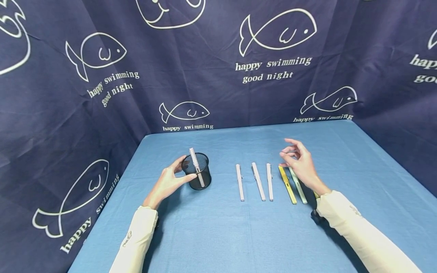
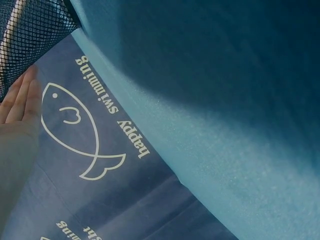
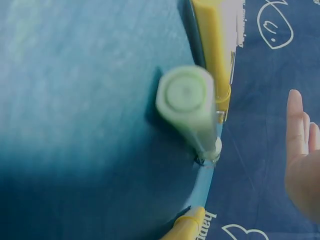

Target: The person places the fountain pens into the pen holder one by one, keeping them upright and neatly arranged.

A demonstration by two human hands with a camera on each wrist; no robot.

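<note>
My left hand [image 1: 169, 180] grips a black mesh pen holder [image 1: 195, 182], thumb at the near side and fingers around the far left side. A pale pen [image 1: 193, 157] leans inside it, its end above the rim. My right hand [image 1: 302, 165] hovers over the right-hand pens with loosely bent fingers and nothing in them. Beneath it lie a yellow pen [image 1: 288, 184] and a light green pen [image 1: 298, 185]. A second yellow pen [image 3: 187, 227] shows in the right wrist view; my right wrist mostly hides it in the head view.
Three pale pinkish pens, one on the left [image 1: 240, 182], one in the middle [image 1: 258, 182] and one on the right [image 1: 269, 182], lie side by side between my hands. A blue cloth covers the table [image 1: 218, 235]. Dark blue fabric [image 1: 218, 76] with fish drawings hangs behind and at the sides.
</note>
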